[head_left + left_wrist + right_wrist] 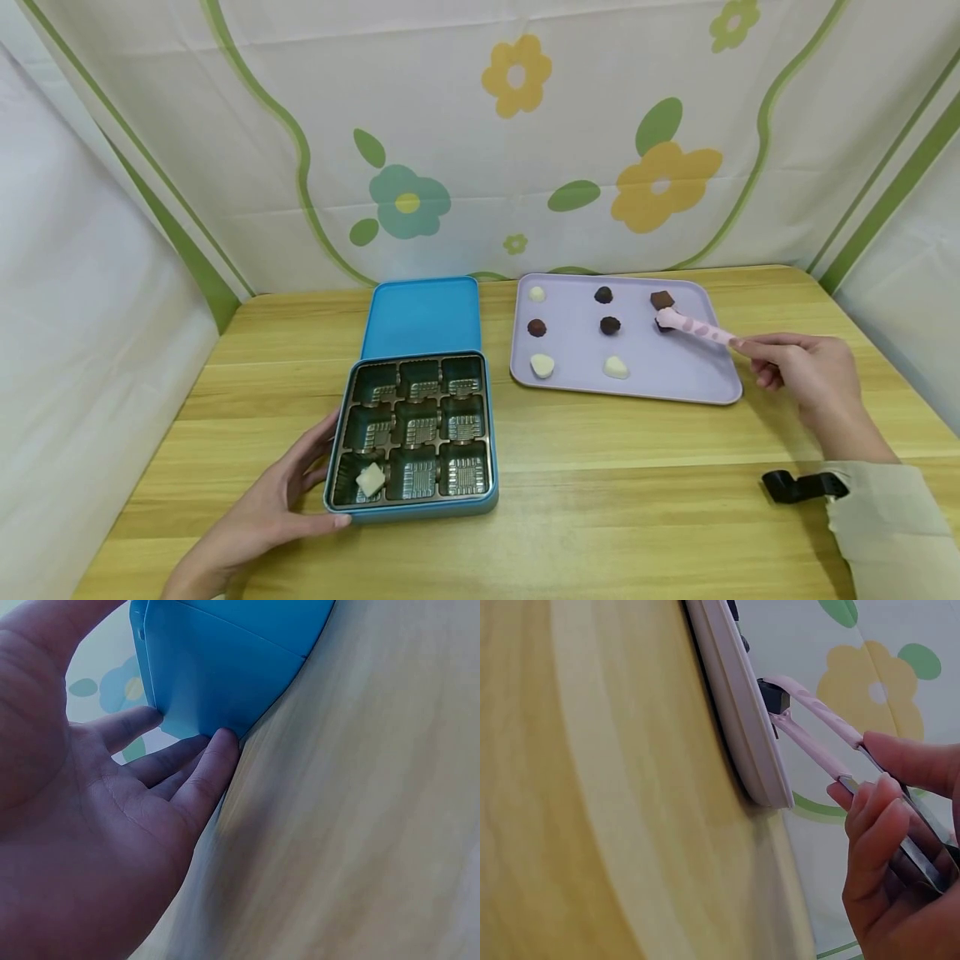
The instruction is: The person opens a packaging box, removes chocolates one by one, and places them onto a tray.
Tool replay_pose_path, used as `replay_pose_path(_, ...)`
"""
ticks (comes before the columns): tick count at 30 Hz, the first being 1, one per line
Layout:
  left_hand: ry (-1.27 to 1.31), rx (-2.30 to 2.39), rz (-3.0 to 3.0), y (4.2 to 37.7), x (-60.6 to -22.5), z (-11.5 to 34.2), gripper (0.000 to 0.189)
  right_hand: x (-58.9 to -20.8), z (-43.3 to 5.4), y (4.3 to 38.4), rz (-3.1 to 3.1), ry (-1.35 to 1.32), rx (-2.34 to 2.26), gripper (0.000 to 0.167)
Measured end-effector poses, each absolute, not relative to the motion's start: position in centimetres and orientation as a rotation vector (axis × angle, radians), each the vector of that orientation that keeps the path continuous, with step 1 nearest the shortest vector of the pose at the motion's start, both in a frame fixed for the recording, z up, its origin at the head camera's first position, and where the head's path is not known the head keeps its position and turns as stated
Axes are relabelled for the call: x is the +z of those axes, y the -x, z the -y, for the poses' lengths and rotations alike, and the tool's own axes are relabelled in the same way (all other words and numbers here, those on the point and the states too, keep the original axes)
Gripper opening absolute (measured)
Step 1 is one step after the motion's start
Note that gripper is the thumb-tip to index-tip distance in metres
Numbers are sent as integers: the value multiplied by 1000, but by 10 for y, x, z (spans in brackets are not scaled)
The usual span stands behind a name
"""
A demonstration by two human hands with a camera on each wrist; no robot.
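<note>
My left hand (273,500) holds the blue tin (427,511) at its near left corner, thumb at the front and fingers along the left side. In the left wrist view its fingertips touch the tin's blue wall (217,667). A brown divided insert fills the tin, with one white chocolate (371,480) in its near left compartment. My right hand (806,375) grips pink-tipped tongs (701,328) over the right part of the lilac tray (675,381). Between the tong tips sits a dark square chocolate (774,697).
Several chocolates stand in rows on the tray, among them a brown square one (662,300) just behind the tongs and a white one (616,367). A blue lid (423,312) lies behind the tin. A flowered cloth (465,125) hangs at the table's back edge.
</note>
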State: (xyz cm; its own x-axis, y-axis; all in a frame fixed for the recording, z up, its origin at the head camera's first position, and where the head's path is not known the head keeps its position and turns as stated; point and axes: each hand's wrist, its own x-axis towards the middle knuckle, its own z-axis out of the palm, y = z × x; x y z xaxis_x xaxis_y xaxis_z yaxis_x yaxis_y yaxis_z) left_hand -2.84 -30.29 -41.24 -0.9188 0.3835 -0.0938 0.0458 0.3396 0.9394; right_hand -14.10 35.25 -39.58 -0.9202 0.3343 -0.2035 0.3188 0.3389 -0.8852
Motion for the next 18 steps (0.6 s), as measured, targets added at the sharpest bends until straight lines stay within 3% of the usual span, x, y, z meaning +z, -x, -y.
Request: replay_pose_path(18,-387,1608,-2305,29,-413,303,111,-392,-360,139,2634,647,1622,16)
